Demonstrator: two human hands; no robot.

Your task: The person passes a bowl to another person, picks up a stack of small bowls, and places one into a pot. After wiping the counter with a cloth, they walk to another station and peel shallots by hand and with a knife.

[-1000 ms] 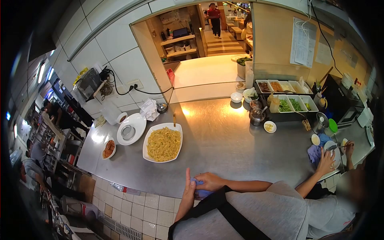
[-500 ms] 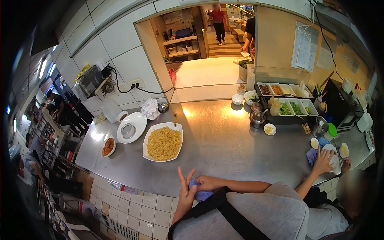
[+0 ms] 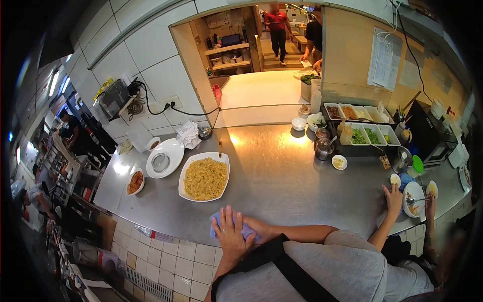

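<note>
Head view, left hand [image 3: 230, 234] flat on cloth [image 3: 216, 227]

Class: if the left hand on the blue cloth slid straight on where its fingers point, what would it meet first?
Probably the white plate of noodles: the left hand points over bare counter towards its near edge, though the fisheye view makes the line uncertain.

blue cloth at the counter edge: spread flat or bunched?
Fairly flat: the blue cloth lies on the counter under the open left hand, blue showing either side of its fingers. Its middle is hidden.
</note>
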